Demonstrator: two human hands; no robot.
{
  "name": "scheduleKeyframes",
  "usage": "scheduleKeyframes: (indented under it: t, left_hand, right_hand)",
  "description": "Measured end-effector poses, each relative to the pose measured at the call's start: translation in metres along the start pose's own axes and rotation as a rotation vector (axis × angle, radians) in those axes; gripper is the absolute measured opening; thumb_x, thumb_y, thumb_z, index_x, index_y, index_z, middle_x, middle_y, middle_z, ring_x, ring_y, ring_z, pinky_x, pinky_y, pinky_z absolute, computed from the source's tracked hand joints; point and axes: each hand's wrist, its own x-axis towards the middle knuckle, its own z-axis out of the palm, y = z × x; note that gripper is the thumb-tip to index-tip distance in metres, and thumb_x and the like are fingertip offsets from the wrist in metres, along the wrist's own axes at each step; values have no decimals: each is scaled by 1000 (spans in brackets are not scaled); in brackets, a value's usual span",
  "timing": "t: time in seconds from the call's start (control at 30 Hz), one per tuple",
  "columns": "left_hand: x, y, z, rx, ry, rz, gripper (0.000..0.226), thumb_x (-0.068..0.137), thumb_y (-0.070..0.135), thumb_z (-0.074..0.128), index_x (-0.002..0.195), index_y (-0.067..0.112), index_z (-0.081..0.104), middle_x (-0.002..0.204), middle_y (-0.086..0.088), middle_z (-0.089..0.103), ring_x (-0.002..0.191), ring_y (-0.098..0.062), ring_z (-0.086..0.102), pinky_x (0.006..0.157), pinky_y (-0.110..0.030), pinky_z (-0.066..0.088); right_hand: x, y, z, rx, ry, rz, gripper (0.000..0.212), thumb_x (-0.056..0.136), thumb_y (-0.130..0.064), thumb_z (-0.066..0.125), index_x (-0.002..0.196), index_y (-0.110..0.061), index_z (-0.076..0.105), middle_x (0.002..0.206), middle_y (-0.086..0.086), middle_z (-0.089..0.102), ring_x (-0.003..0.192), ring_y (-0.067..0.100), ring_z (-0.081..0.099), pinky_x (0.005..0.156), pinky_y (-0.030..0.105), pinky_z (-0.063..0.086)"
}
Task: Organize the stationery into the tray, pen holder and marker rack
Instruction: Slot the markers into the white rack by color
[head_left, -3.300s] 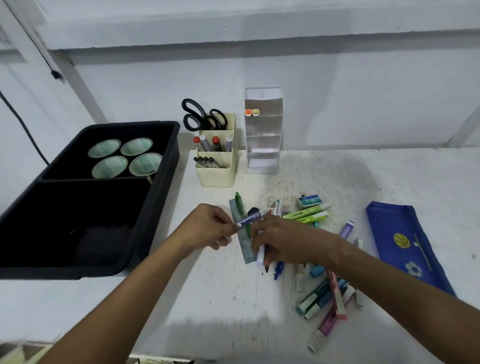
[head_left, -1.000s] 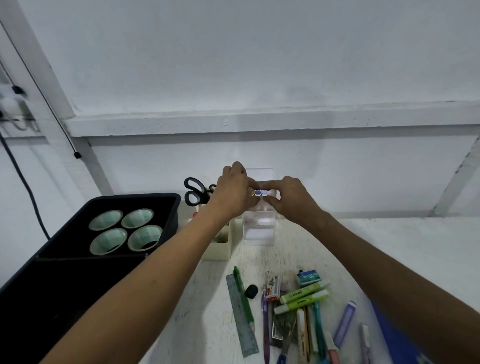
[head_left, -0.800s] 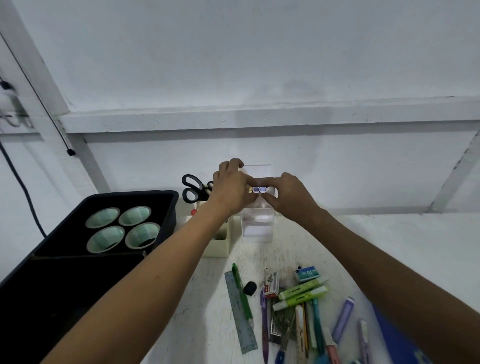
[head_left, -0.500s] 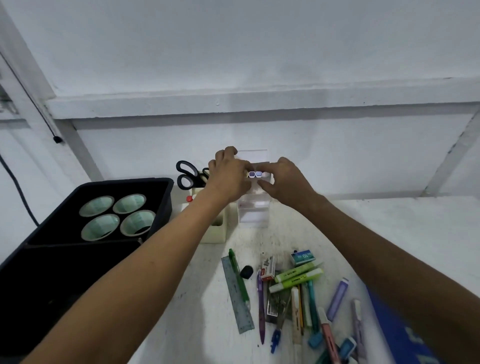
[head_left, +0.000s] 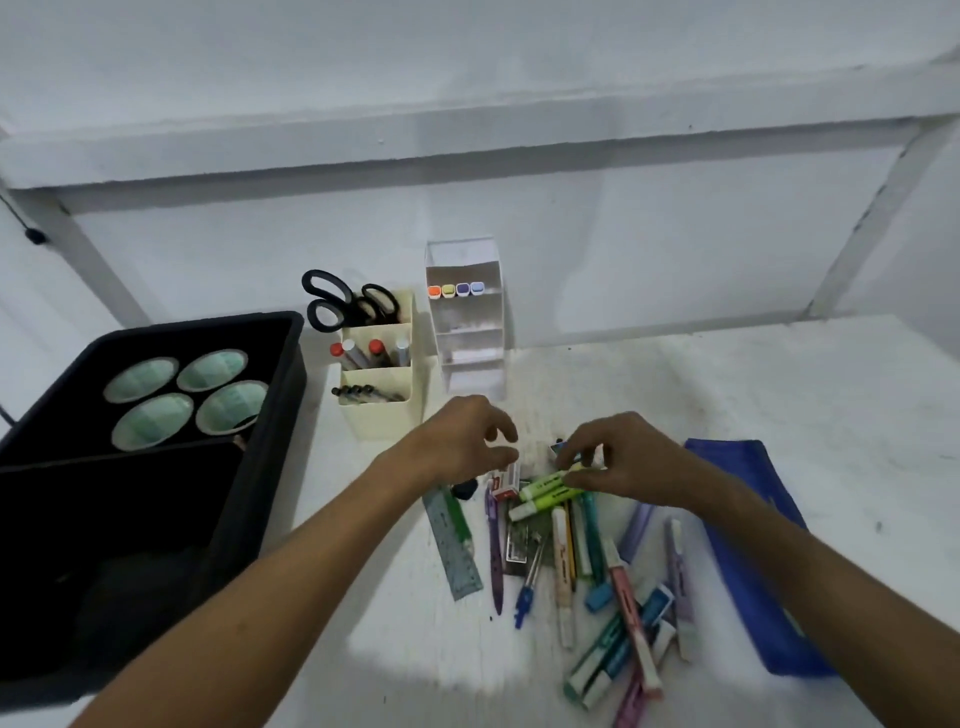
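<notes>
White scuffed tabletop (head_left: 727, 395) against a plain white wall, pretty dim. Far left sits the black tray (head_left: 280, 374) with four tape rolls (head_left: 184, 397). Next is the cream pen holder (head_left: 382, 410) with black scissors (head_left: 345, 301), then the clear marker rack (head_left: 470, 332) with four marker caps in its top row. Left hand (head_left: 460, 441) hovers, fingers loosely curled, holding nothing. Right hand (head_left: 621, 460) pinches a green highlighter (head_left: 545, 486) in the near pile. Blue pencil case (head_left: 748, 545) lies far right. The ruler (head_left: 452, 545) has markings but they're unreadable.
</notes>
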Motion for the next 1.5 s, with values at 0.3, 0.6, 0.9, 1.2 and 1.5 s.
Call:
scheduleKeyframes:
  t: [0.3,0.6,0.9,1.2,1.5]
  left_hand:
    - [9,8,30,-62,-163,27,31,87,41,66,94,13,78,86,-5,68,83,-17,61,68,-27,43]
    - [13,11,35,-34,-221,28,28,90,37,63,103,16,76,92,3,62,85,-11,56,68,-22,38]
    - [4,8,8,-420,29,-74,9,90,28,64,93,19,65,78,1,73,67,-14,71,63,-34,58]
    - [-17,-9,-63,-483,432,-82,16,90,35,65,103,27,67,69,0,71,57,-15,68,63,-35,59]
    - [-32,-31,-87,-31,664,-103,24,91,34,62,99,12,71,78,0,70,69,-17,68,64,-28,50]
  right_hand:
    - [-26,36,10,-127,74,63,28,76,-22,77,102,-14,72,104,6,66,95,17,57,83,24,37]
    - [-22,39,14,-153,-5,145,23,82,-24,71,104,-18,70,100,-1,60,90,13,53,77,19,37]
    - [-19,22,-20,447,160,253,17,80,-1,70,94,-12,69,72,9,72,65,20,71,66,31,59]
    - [25,-29,-37,761,440,163,16,82,2,66,88,-12,70,82,18,70,76,27,71,81,37,57]
    - [74,-69,-16,332,686,-92,26,80,-6,70,106,-10,68,93,-2,68,81,5,67,76,12,53]
